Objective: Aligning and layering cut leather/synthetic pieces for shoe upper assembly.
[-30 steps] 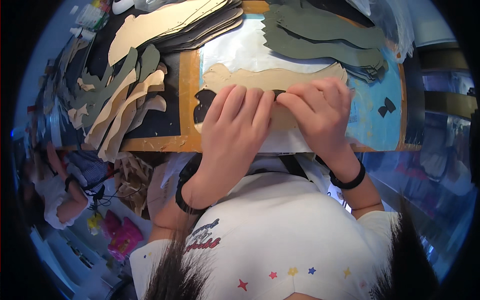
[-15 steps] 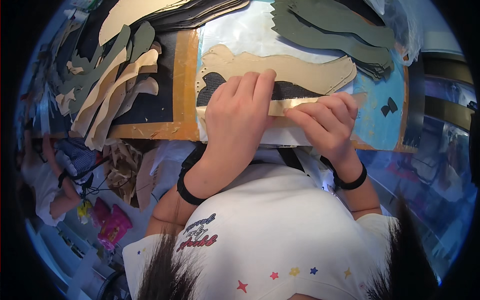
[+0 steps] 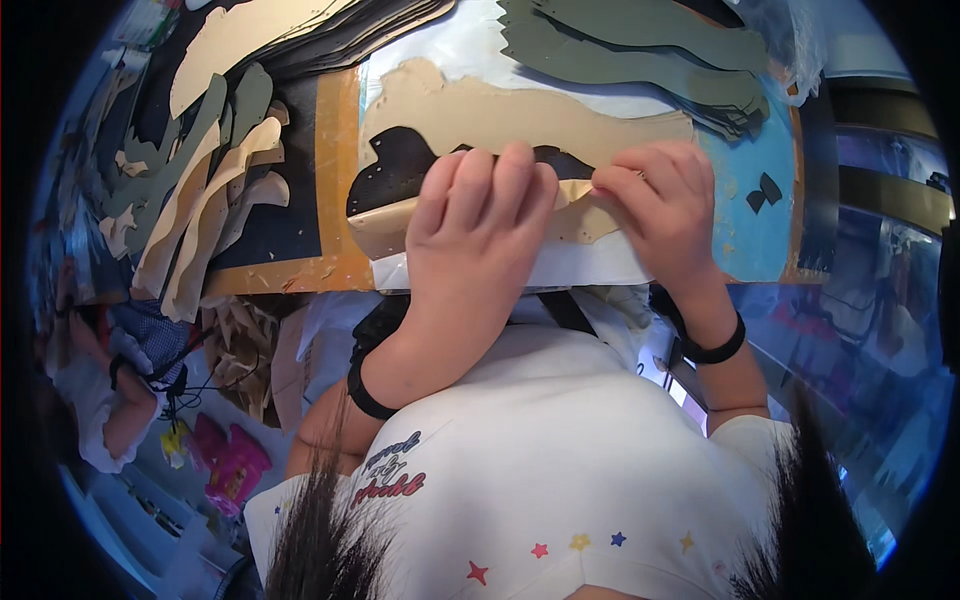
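The tan shaped piece (image 3: 530,110) lies flat on the tabletop (image 3: 740,240), mostly just beyond both hands, with a dark piece (image 3: 395,165) over its near part and a glossy tan strip (image 3: 385,218) along the dark piece's near edge. The left grip (image 3: 478,225) rests palm-down across strip and dark piece, fingers bent and close together, their undersides hidden, so whether it has hold of anything cannot be told. The right grip (image 3: 662,200) has thumb and forefinger closed on the strip's right end.
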Demonstrator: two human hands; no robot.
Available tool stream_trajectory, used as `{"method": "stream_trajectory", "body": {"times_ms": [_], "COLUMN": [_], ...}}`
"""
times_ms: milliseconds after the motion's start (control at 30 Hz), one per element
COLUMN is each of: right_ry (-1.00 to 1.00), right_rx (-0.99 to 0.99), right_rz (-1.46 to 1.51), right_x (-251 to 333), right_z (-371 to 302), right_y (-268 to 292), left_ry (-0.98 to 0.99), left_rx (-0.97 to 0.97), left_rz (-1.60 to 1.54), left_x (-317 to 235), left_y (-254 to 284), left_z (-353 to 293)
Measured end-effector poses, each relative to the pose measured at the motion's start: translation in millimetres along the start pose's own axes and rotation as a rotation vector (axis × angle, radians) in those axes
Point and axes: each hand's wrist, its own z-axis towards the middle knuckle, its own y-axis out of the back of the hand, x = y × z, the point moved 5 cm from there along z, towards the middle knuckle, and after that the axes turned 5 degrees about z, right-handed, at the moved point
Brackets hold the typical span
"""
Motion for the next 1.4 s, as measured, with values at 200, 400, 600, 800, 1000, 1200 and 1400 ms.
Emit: {"method": "stream_trajectory", "body": {"times_ms": [200,400,600,800,1000,1200,1400], "right_ry": [0.125,0.255,0.481,0.313,0.201,0.149,0.266], "right_rx": [-0.122,-0.137,-0.082,-0.028,0.032,-0.014,-0.027], "right_rz": [-0.271,-0.341,-0.354,-0.373,-0.391,-0.405,-0.415], "right_x": [14.2,11.9,5.1,1.0,0.3,6.1,11.5], "right_z": [-6.2,-3.6,-25.3,-32.3,-42.2,-58.0,-78.6], "right_y": [0.2,21.6,13.0,19.6,32.4,37.8,50.2], "left_ry": [-0.122,0.069,0.058,0.062,0.051,0.062,0.061], "left_rx": [-0.013,0.221,0.234,0.257,0.219,0.217,0.18], "left_rz": [0.234,-0.165,-0.263,-0.279,-0.28,-0.293,-0.294], "left_x": [-11.1,9.5,15.3,15.1,14.2,13.6,9.9], "left_y": [3.6,27.9,7.9,3.7,3.7,1.6,1.0], "left_z": [5.7,5.2,3.4,0.0,-7.4,-11.8,-18.5]}}
